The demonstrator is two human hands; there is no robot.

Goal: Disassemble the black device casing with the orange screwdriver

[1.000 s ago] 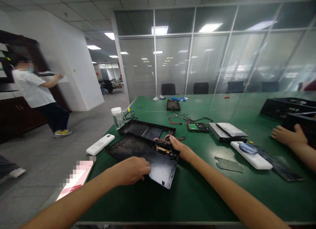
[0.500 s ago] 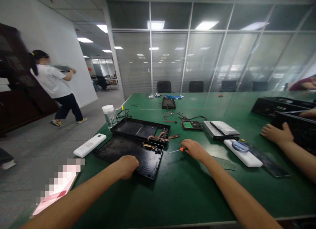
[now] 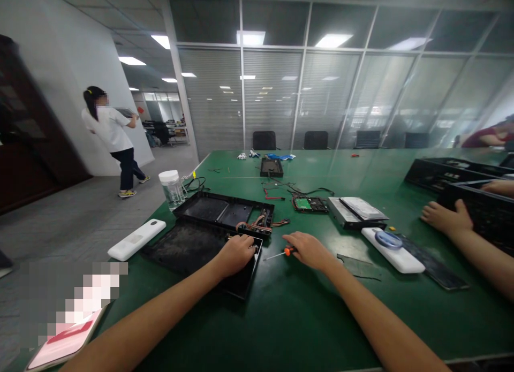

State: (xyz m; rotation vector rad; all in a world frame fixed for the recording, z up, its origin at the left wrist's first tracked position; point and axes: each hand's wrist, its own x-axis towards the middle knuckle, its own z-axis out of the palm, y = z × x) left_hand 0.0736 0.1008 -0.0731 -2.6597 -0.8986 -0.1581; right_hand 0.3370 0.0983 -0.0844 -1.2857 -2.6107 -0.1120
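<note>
My right hand point(image 3: 307, 250) is closed around the handle of a small screwdriver point(image 3: 275, 255). Its orange collar shows, and its thin shaft points left, low over the green table. My left hand point(image 3: 237, 253) reaches over the right end of a black case panel point(image 3: 180, 249), fingers bent down at the small parts lying there. Whatever is between those fingers is hidden. Behind the panel lies an open black case point(image 3: 206, 207), with a bundle of ribbon wires point(image 3: 247, 226) at its right end.
A clear jar point(image 3: 172, 191) and a white power bank point(image 3: 137, 240) stand left. Rightward are a green circuit board point(image 3: 305, 203), a metal drive point(image 3: 341, 214), another white device point(image 3: 401, 257) and a black strip point(image 3: 433, 265). A co-worker's hand point(image 3: 447, 219) touches a black chassis point(image 3: 485, 217). A person walks behind.
My left hand has moved right and away from me, from the panel's near edge to the small parts at its right end. The screwdriver hand has shifted slightly left. The walking person has moved right.
</note>
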